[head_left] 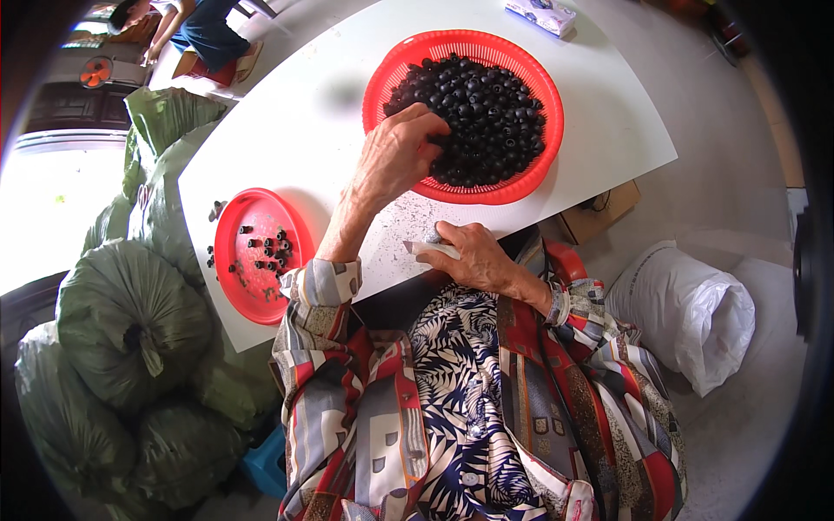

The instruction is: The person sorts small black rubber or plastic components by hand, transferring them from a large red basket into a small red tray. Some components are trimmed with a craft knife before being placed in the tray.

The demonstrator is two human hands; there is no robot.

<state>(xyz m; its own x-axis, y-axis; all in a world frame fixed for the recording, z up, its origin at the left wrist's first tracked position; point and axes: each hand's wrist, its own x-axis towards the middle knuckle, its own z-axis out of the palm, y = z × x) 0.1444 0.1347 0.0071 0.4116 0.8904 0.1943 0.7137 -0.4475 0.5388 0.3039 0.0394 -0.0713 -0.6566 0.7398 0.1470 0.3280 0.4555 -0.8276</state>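
Green plastic bags [122,291], bulging, stand along the left of the white desk [612,113]; on that side of the desk lies a shallow red plate [265,206], with a few small black tube-like pieces [268,253] scattered in it; right of the plate, the left hand [404,143] reaches over the near left rim of a round red basket [554,117], fingers bent down among the dark round beads [486,108] heaped inside, though I cannot tell whether they pinch one; dark crumbs [395,239] speckle the desk below it; nearer the desk's front edge, the right hand [473,256] is closed around a slim whitish tool [439,249], its end pointing left; beyond the basket sits a purple-and-white packet [540,15]; farther right are a cardboard box [601,211] and an open-mouthed white sack [673,300], both below desk level.
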